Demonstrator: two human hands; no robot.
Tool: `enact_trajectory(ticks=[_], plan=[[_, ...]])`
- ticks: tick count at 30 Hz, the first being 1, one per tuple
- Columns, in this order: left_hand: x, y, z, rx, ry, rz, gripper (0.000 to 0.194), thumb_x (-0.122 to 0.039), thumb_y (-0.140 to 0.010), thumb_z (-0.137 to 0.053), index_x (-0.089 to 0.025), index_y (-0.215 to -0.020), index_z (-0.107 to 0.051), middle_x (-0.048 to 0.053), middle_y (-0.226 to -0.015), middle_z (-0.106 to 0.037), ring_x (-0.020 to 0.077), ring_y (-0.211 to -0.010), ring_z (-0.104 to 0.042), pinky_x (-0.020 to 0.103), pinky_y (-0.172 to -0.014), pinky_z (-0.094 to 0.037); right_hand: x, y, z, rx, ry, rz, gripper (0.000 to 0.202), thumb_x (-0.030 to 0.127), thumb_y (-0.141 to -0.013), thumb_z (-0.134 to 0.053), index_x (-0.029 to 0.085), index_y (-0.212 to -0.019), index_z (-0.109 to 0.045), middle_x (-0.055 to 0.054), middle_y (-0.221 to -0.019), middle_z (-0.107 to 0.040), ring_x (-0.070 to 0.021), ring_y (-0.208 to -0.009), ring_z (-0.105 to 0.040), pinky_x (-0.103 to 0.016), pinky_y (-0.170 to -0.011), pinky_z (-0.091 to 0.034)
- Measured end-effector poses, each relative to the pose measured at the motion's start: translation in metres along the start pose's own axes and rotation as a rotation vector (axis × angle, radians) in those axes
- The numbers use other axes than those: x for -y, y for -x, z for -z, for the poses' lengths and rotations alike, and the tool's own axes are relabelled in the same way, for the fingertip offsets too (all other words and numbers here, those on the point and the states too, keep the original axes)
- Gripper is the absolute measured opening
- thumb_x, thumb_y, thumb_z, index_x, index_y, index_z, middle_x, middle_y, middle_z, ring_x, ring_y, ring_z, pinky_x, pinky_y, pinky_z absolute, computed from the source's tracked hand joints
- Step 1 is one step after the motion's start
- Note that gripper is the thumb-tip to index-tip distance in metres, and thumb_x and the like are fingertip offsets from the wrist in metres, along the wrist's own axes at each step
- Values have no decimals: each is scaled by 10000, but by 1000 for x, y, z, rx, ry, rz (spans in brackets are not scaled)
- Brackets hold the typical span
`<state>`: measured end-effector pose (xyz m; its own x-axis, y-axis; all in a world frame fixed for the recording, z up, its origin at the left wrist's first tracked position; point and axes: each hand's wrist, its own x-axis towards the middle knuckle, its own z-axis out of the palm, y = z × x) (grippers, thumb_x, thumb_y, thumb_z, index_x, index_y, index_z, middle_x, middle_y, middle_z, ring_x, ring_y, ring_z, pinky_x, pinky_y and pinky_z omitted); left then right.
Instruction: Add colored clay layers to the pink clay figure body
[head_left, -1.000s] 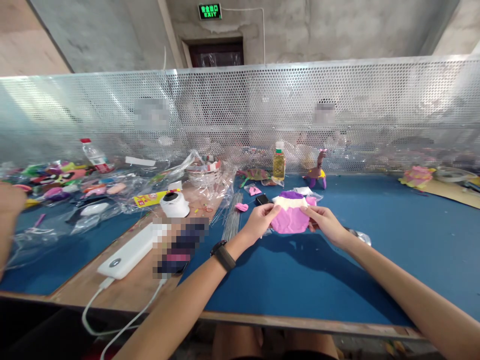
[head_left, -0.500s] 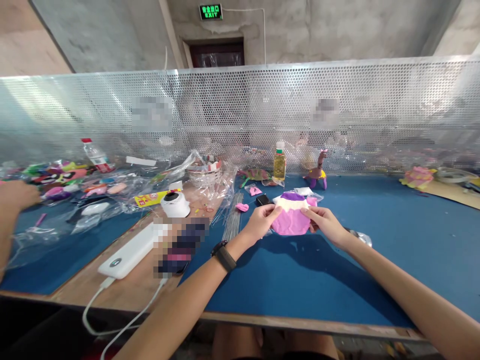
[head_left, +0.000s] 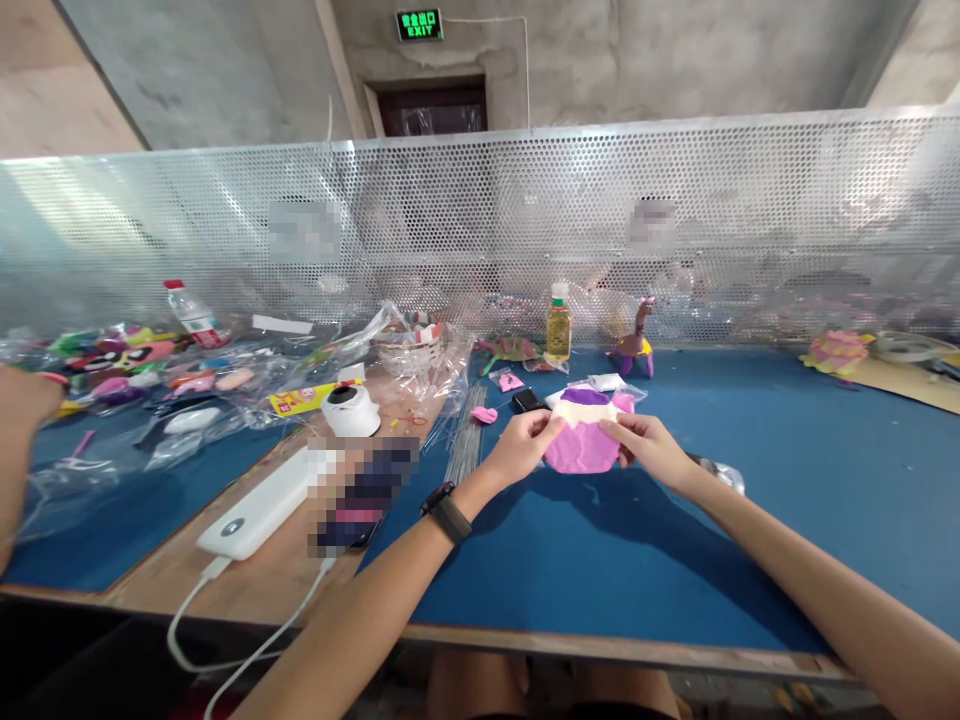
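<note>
A flattened piece of soft modelling clay, pink-purple below with a cream band and a dark purple patch on top, is held up above the blue table. My left hand pinches its left edge between thumb and fingers. At the right edge my right hand pinches it the same way. Just behind lie clear packets with white and pink clay and a small black box. Left of my left hand are a pink heart-shaped clay lump and a bundle of thin wires.
A yellow liquid bottle, a clay dinosaur and a green-pink clay figure stand near the perforated metal screen. To the left are a white power bank, a phone and another person's hand.
The clay sheet stays between my hands, its upper edge tipped slightly lower. At far left, the other person's hand has shifted a little to the left.
</note>
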<state>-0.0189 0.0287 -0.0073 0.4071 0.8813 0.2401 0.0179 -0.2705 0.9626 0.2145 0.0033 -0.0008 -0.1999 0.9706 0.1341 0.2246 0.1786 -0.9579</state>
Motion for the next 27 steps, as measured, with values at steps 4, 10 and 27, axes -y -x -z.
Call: enact_trajectory(ticks=[4,10,27], plan=[[-1,1,1,8,-20,9,456,-572,-887,-641,-119,-913,-689,44,-780,-624,132,-670,-515,247,-596,-361,0,1,0,19,30,24,509,666,-824,-694,208,-660,-544,32,-518,-530,-132,-484,-514,-268,-496,-355],[-1,1,1,0,-32,20,448,-569,-882,-648,-130,-944,-712,56,-763,-646,160,-676,-542,260,-592,-366,1,2,-2,30,56,38,515,673,-841,-668,214,-650,-532,30,-497,-529,-135,-474,-506,-267,-495,-370],[1,1,1,-8,-49,21,431,-556,-887,-647,-135,-943,-718,52,-757,-645,164,-666,-543,265,-585,-368,5,3,-2,32,86,33,499,661,-818,-683,218,-641,-536,33,-488,-524,-140,-471,-523,-265,-488,-389]])
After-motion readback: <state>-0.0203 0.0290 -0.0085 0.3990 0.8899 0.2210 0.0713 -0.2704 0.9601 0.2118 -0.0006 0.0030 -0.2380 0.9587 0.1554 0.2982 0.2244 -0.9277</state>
